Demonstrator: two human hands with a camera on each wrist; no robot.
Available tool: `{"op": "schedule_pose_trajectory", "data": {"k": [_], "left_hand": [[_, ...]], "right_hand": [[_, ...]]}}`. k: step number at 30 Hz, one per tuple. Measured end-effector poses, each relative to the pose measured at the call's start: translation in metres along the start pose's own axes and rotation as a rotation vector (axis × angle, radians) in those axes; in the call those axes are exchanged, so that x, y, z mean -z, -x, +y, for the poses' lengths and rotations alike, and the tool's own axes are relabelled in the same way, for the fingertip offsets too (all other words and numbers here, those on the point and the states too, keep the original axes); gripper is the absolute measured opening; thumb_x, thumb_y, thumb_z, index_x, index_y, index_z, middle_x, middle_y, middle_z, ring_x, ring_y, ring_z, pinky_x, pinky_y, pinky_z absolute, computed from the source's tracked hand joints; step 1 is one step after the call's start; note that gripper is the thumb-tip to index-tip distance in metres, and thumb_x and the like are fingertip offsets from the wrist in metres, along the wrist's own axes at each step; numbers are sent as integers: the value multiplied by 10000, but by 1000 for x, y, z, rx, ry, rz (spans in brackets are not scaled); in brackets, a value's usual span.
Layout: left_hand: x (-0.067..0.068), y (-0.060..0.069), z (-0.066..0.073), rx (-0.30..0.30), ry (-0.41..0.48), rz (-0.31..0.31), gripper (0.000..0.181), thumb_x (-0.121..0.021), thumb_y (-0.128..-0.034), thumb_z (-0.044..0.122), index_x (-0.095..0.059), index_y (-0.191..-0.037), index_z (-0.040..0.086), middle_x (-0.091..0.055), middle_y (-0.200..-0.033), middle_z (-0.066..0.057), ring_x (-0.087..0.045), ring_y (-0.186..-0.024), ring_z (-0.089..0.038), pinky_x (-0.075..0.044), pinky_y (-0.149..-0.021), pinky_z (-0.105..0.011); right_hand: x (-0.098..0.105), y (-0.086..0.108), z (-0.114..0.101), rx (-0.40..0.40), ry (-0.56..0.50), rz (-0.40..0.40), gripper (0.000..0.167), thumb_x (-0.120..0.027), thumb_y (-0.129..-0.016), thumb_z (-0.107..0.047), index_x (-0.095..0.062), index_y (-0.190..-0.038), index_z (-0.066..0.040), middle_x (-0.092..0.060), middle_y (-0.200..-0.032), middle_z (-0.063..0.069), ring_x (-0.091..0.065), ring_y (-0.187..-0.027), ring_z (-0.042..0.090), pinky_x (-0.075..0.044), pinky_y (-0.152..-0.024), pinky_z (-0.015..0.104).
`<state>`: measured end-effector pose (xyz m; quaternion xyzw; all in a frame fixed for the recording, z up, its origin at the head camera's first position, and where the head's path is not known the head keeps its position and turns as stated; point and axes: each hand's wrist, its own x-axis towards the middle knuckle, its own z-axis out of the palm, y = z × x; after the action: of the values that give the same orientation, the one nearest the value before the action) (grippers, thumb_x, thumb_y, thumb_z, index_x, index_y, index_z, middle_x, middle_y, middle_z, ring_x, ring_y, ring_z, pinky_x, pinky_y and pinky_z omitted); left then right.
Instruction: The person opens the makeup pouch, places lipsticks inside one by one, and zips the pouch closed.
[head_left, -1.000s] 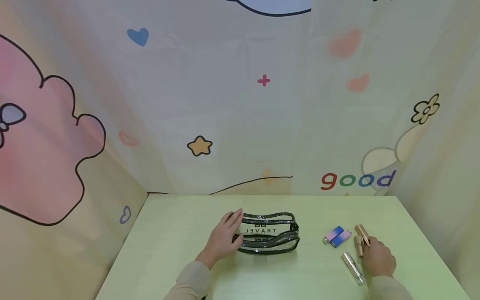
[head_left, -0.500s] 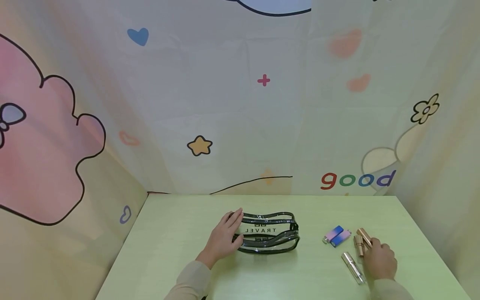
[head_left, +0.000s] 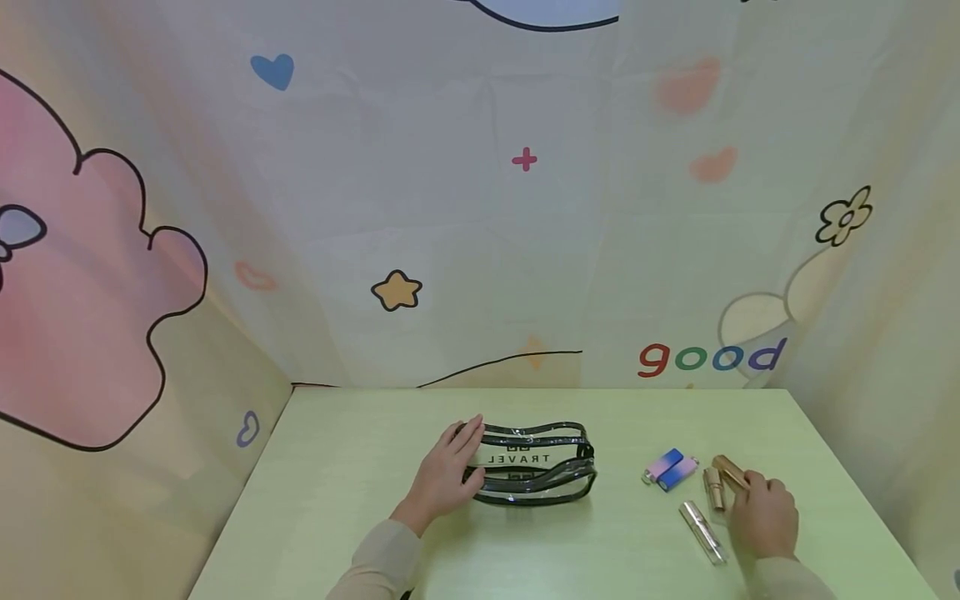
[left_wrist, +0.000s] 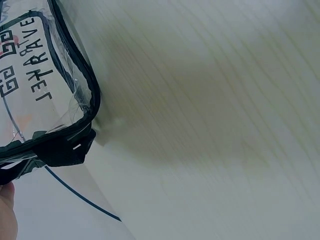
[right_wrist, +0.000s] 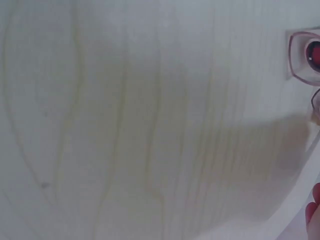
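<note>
A clear pouch with black trim and the word TRAVEL [head_left: 525, 482] lies on the table, its left end under the left hand [head_left: 442, 477]. In the left wrist view the pouch [left_wrist: 35, 75] fills the upper left, with part of a finger [left_wrist: 7, 215] at its edge. At the right, the right hand [head_left: 765, 515] curls its fingers round the near end of a gold tube [head_left: 729, 472]. A shorter gold tube [head_left: 715, 490] lies beside it, and a shiny clear-ended tube [head_left: 702, 532] is nearer the front. Only fingertips [right_wrist: 314, 212] show in the right wrist view.
Two blue-and-pink small items [head_left: 671, 469] lie side by side between the pouch and the gold tubes. A printed curtain [head_left: 480, 250] stands behind the pale table [head_left: 337, 467] and along both sides.
The right hand has shifted slightly to the right with the gold tube's near end, so the tube lies at a flatter slant. The left hand stays on the pouch.
</note>
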<state>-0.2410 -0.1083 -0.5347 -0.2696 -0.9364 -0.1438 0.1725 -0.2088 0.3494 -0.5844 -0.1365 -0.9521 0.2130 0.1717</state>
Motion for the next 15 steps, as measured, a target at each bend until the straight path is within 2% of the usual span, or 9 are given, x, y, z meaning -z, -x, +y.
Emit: {"op": "schedule_pose_trajectory", "data": {"k": [3,9,15], "left_hand": [[0,0,0,5,9,-5,608,-524,-821,274,-331,-1371,101,-276,-1450,18,-299,-1300,-242,-310,-1039,-341],[-1,-1,-1,0,4,4,604,-534,-816,266,-347,-1363,91,-287,-1445,11,-309,-1294,-248,-315,-1035,-344],[-1,-1,-2,-7,3,8,601,-531,-818,270,-352,-1360,83,-292,-1443,1,-311,-1294,-253,-314,-1035,-348]], "right_hand": [[2,-2,-1,43,8,30,299,-420,-831,-44,-503,-1075,108,-481,-909,324,-469,-745,437,-365,-610,506],[6,-7,-4,207,-6,145,268,-492,-743,4,-543,-977,123,-503,-800,310,-471,-623,382,-366,-530,479],[7,-11,-11,261,-46,214,268,-510,-707,38,-559,-957,121,-508,-779,299,-471,-620,384,-364,-531,487]]}}
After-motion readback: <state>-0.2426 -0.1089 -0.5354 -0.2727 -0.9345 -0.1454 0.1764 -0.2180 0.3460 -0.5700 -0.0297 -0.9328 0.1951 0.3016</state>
